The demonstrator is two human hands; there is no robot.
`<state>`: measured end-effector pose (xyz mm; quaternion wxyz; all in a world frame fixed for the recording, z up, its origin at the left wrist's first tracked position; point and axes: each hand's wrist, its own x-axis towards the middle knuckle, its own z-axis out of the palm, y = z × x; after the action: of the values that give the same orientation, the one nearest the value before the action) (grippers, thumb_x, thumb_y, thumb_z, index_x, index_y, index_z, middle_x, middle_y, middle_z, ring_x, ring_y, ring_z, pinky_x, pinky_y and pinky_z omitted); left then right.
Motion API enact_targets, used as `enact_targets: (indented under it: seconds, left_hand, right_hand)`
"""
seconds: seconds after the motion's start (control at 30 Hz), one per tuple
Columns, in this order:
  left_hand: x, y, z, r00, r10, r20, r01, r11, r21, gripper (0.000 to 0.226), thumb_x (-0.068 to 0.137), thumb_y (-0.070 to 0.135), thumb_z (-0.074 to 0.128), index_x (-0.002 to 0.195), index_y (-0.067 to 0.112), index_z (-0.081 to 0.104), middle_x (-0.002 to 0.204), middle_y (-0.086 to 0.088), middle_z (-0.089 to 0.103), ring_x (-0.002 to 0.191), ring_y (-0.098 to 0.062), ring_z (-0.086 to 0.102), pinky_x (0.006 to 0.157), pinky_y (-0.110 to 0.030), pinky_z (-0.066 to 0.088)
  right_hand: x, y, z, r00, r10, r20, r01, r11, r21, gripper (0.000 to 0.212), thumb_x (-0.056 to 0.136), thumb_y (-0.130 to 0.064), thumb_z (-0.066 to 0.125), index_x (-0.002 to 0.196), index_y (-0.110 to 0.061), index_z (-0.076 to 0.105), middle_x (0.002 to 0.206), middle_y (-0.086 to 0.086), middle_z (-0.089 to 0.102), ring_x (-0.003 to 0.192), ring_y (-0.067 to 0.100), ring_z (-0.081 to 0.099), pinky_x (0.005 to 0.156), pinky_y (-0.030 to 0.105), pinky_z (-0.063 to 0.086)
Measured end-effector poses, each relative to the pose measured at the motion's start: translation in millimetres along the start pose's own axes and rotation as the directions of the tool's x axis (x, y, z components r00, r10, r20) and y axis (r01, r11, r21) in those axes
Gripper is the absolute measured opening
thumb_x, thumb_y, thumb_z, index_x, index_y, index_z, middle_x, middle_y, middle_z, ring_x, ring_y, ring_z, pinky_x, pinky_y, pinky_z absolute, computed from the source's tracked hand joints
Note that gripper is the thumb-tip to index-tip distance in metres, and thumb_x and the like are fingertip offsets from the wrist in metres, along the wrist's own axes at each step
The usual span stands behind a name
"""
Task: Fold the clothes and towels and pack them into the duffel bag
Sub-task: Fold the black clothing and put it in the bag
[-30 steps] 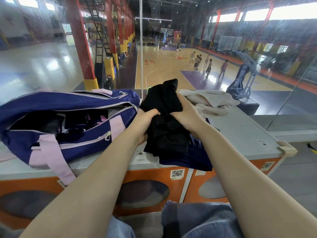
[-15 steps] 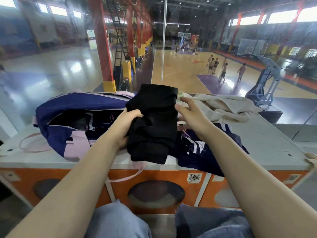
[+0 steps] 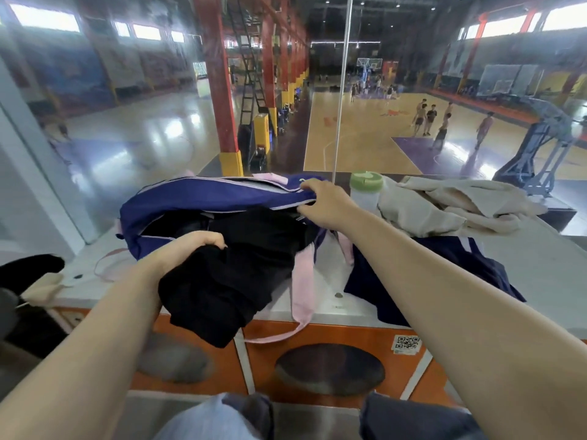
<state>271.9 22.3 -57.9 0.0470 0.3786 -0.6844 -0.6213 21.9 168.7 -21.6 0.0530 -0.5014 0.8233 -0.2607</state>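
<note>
A navy duffel bag (image 3: 178, 201) with pink straps lies open on the white counter top (image 3: 540, 268). My left hand (image 3: 187, 249) is shut on a folded black garment (image 3: 228, 281), whose far end reaches into the bag's opening while its near end hangs over the counter edge. My right hand (image 3: 324, 201) grips the bag's upper flap at its right end and holds it up. A navy garment with white stripes (image 3: 460, 265) lies on the counter under my right forearm. A crumpled beige towel (image 3: 444, 204) rests at the back right.
A clear bottle with a green lid (image 3: 367, 188) stands between the bag and the towel. A glass wall with a metal post (image 3: 341, 90) rises right behind the counter. A dark object (image 3: 28, 268) sits at the left edge. Orange cabinet fronts (image 3: 349, 344) lie below.
My left hand carried the folded black garment left to the bag's opening. My right hand let go of it and took hold of the bag's flap. The view turned left.
</note>
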Motion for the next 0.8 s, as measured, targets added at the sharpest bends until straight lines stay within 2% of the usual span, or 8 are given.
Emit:
enact_targets:
  seconds: [0.1, 0.17, 0.33, 0.43, 0.5, 0.57, 0.63, 0.8]
  left_hand:
    - [-26.5, 14.4, 14.4, 0.999, -0.045, -0.018, 0.045, 0.999, -0.028, 0.026, 0.04, 0.026, 0.074, 0.059, 0.01, 0.067, 0.068, -0.008, 0.061, 0.067, -0.02, 0.061, 0.075, -0.035, 0.049]
    - [-27.3, 20.0, 10.3, 0.998, -0.008, -0.066, 0.012, 0.998, 0.061, 0.041, 0.038, 0.036, 0.071, 0.07, 0.011, 0.063, 0.077, -0.008, 0.059, 0.083, -0.025, 0.056, 0.094, -0.046, 0.046]
    - [0.9, 10.4, -16.2, 0.989, -0.004, -0.145, 0.007, 1.0, 0.023, 0.054, 0.035, 0.041, 0.075, 0.079, 0.012, 0.064, 0.082, -0.009, 0.061, 0.09, -0.03, 0.056, 0.104, -0.054, 0.041]
    - [26.5, 0.8, -35.3, 0.988, 0.01, -0.152, -0.02, 0.998, -0.065, 0.045, 0.048, 0.042, 0.078, 0.083, 0.016, 0.068, 0.086, -0.008, 0.064, 0.09, -0.031, 0.059, 0.104, -0.058, 0.042]
    - [22.0, 11.4, -24.1, 0.982, 0.006, -0.191, -0.029, 0.993, -0.118, 0.033, 0.058, 0.038, 0.075, 0.079, 0.015, 0.065, 0.079, -0.008, 0.061, 0.08, -0.028, 0.059, 0.098, -0.052, 0.049]
    - [20.4, 23.4, -5.2, 0.988, 0.017, -0.152, -0.053, 0.971, -0.234, 0.016, 0.076, 0.024, 0.062, 0.065, 0.016, 0.054, 0.061, -0.004, 0.051, 0.056, -0.019, 0.053, 0.069, -0.03, 0.053]
    - [33.9, 30.1, 10.1, 0.997, 0.022, -0.073, -0.044, 0.946, -0.32, 0.032, 0.085, 0.014, 0.049, 0.053, 0.017, 0.047, 0.048, -0.001, 0.044, 0.039, -0.014, 0.047, 0.045, -0.018, 0.044]
    - [55.8, 53.6, 43.6, 0.991, 0.125, -0.056, -0.136, 0.851, -0.508, 0.061, 0.099, 0.017, 0.04, 0.044, 0.011, 0.066, 0.049, -0.001, 0.06, 0.043, -0.012, 0.059, 0.045, -0.016, 0.047]
  right_hand:
    - [11.8, -7.4, 9.6, 1.0, 0.009, 0.023, -0.001, 0.956, -0.292, 0.044, 0.085, -0.027, 0.057, 0.129, -0.02, 0.055, 0.127, 0.007, 0.057, 0.119, 0.037, 0.047, 0.097, 0.043, 0.043]
    - [18.2, -11.0, 10.1, 0.998, 0.001, -0.07, -0.026, 0.935, -0.354, 0.031, 0.088, -0.026, 0.053, 0.117, -0.017, 0.061, 0.118, 0.009, 0.061, 0.112, 0.035, 0.052, 0.085, 0.038, 0.042]
    - [31.1, -23.5, -15.1, 0.965, 0.027, -0.262, -0.062, 0.99, -0.129, 0.018, 0.095, -0.029, 0.042, 0.087, -0.018, 0.055, 0.073, 0.0, 0.048, 0.078, 0.03, 0.052, 0.065, 0.031, 0.037]
    - [37.9, -34.4, -30.7, 0.957, -0.009, -0.29, -0.023, 0.994, -0.106, 0.017, 0.095, -0.027, 0.04, 0.083, -0.02, 0.05, 0.07, -0.002, 0.044, 0.074, 0.028, 0.047, 0.064, 0.03, 0.035]
    - [41.1, -40.2, -33.9, 0.962, -0.027, -0.273, -0.003, 0.994, -0.11, 0.015, 0.095, -0.024, 0.039, 0.085, -0.022, 0.05, 0.077, 0.0, 0.049, 0.075, 0.028, 0.048, 0.064, 0.03, 0.035]
    - [44.3, -42.8, -34.2, 0.968, -0.033, -0.25, 0.006, 0.994, -0.108, 0.016, 0.094, -0.02, 0.038, 0.09, -0.022, 0.053, 0.083, 0.001, 0.053, 0.077, 0.028, 0.049, 0.064, 0.029, 0.034]
    - [46.2, -44.3, -34.9, 0.974, -0.044, -0.224, 0.024, 0.996, -0.09, 0.024, 0.092, -0.018, 0.038, 0.101, -0.023, 0.06, 0.089, 0.001, 0.058, 0.078, 0.027, 0.051, 0.062, 0.029, 0.036]
    - [50.9, -44.0, -34.9, 0.98, -0.082, -0.182, 0.077, 0.996, -0.033, 0.032, 0.089, -0.019, 0.039, 0.107, -0.027, 0.064, 0.097, 0.0, 0.063, 0.083, 0.025, 0.056, 0.064, 0.03, 0.042]
